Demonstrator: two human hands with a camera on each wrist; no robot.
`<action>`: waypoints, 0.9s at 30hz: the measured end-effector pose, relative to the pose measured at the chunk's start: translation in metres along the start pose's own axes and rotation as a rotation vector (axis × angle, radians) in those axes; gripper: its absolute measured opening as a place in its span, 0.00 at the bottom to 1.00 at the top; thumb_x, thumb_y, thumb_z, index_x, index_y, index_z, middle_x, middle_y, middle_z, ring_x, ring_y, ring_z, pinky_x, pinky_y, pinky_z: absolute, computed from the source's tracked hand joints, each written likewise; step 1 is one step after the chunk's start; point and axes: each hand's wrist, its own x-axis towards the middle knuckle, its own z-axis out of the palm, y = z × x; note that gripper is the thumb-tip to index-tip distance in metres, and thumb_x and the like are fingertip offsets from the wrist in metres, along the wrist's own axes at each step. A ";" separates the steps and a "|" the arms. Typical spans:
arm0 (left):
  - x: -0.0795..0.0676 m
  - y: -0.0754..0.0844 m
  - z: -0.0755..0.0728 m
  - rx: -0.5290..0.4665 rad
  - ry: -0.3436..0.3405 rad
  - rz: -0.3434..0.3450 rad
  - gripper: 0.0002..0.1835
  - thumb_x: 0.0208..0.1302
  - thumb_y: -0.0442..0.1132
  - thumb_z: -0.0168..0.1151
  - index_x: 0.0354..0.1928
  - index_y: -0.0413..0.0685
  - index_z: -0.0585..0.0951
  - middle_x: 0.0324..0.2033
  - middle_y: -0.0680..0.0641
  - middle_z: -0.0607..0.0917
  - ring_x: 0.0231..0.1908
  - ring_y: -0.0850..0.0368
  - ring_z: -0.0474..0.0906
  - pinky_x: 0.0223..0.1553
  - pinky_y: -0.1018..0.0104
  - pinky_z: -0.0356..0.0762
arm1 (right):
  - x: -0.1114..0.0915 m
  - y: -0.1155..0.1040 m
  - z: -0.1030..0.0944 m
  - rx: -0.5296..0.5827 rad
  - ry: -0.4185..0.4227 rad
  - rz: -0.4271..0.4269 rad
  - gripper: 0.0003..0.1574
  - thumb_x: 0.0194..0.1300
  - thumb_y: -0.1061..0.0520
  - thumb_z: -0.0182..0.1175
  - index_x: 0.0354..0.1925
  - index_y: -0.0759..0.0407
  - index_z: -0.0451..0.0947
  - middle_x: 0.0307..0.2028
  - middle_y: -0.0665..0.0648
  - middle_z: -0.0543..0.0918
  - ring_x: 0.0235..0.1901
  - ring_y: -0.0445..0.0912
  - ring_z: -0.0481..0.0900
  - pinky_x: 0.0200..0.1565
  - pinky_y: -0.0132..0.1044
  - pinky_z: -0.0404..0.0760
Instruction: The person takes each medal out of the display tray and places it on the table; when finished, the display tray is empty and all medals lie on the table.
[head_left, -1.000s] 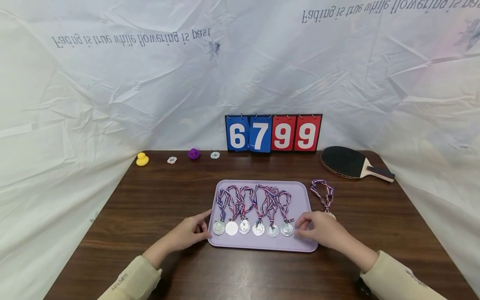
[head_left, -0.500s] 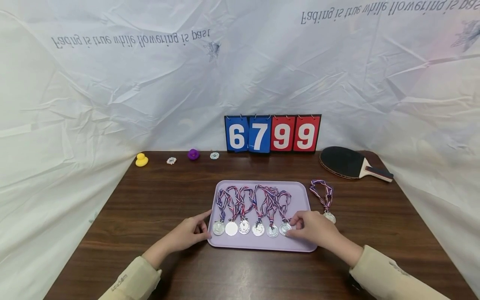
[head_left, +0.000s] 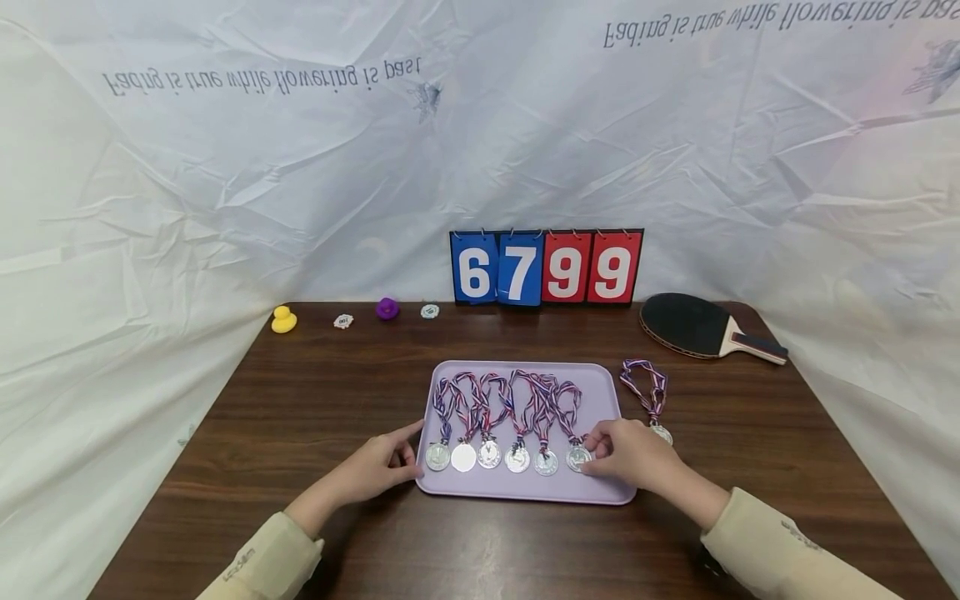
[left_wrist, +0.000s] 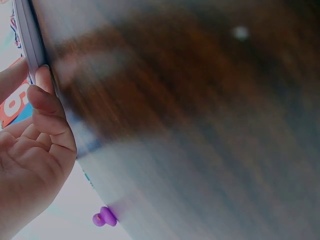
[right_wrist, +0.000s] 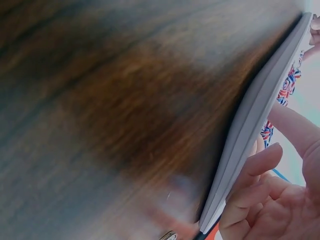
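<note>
Lilac tray (head_left: 525,488): left hand (head_left: 377,467) holds its edge, fingers parted
Tray's rightmost medal (head_left: 576,458): right hand (head_left: 630,454) pinches its rim, fingers narrowly parted

The medals (head_left: 517,457) are silver, their ribbons (head_left: 487,423) striped red, white and blue, the tray (head_left: 603,392) lilac, the wood-grained table (head_left: 315,375) dark brown, the sleeves (head_left: 270,554) beige, the scoreboard cards (head_left: 536,287) blue and red with white digits, the table tennis bat (head_left: 690,325) black-faced, the rubber duck (head_left: 283,320) yellow, and the cloth (head_left: 337,167) white with dark lettering.
</note>
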 end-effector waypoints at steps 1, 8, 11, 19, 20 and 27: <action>0.000 0.000 0.000 -0.002 0.000 0.001 0.36 0.56 0.40 0.63 0.64 0.37 0.59 0.24 0.56 0.76 0.21 0.63 0.70 0.23 0.70 0.69 | 0.000 0.000 -0.001 0.005 -0.005 0.000 0.17 0.37 0.46 0.73 0.24 0.49 0.76 0.17 0.43 0.72 0.20 0.38 0.69 0.26 0.36 0.67; 0.000 0.000 0.000 -0.004 0.004 0.005 0.36 0.56 0.40 0.63 0.64 0.37 0.59 0.23 0.56 0.76 0.21 0.63 0.70 0.24 0.70 0.69 | 0.000 0.003 -0.002 0.065 -0.020 -0.047 0.16 0.40 0.51 0.72 0.25 0.51 0.75 0.19 0.44 0.74 0.21 0.38 0.70 0.27 0.33 0.69; 0.000 0.000 0.000 -0.002 0.005 0.006 0.36 0.56 0.40 0.63 0.64 0.37 0.59 0.23 0.56 0.76 0.21 0.64 0.70 0.24 0.70 0.69 | 0.001 0.005 -0.002 0.098 -0.038 -0.094 0.15 0.42 0.53 0.71 0.26 0.53 0.74 0.19 0.45 0.74 0.22 0.38 0.70 0.26 0.32 0.69; 0.000 0.000 0.000 -0.005 -0.001 0.000 0.36 0.56 0.40 0.63 0.64 0.37 0.59 0.23 0.56 0.76 0.21 0.63 0.70 0.23 0.70 0.69 | -0.001 0.009 -0.008 0.183 -0.110 -0.163 0.12 0.46 0.57 0.68 0.30 0.56 0.76 0.21 0.46 0.75 0.23 0.39 0.72 0.26 0.31 0.71; 0.000 0.000 0.000 -0.007 -0.002 -0.002 0.36 0.56 0.40 0.63 0.64 0.37 0.59 0.23 0.56 0.76 0.21 0.63 0.70 0.23 0.70 0.69 | -0.001 0.009 -0.009 0.190 -0.119 -0.170 0.12 0.47 0.56 0.67 0.31 0.57 0.77 0.21 0.46 0.76 0.23 0.39 0.72 0.26 0.31 0.71; 0.000 0.000 0.000 -0.006 -0.002 -0.001 0.36 0.56 0.40 0.62 0.64 0.36 0.59 0.23 0.56 0.75 0.21 0.63 0.70 0.23 0.70 0.69 | -0.006 0.008 -0.019 0.235 -0.132 -0.167 0.14 0.52 0.55 0.65 0.39 0.55 0.78 0.24 0.47 0.77 0.28 0.42 0.74 0.28 0.33 0.72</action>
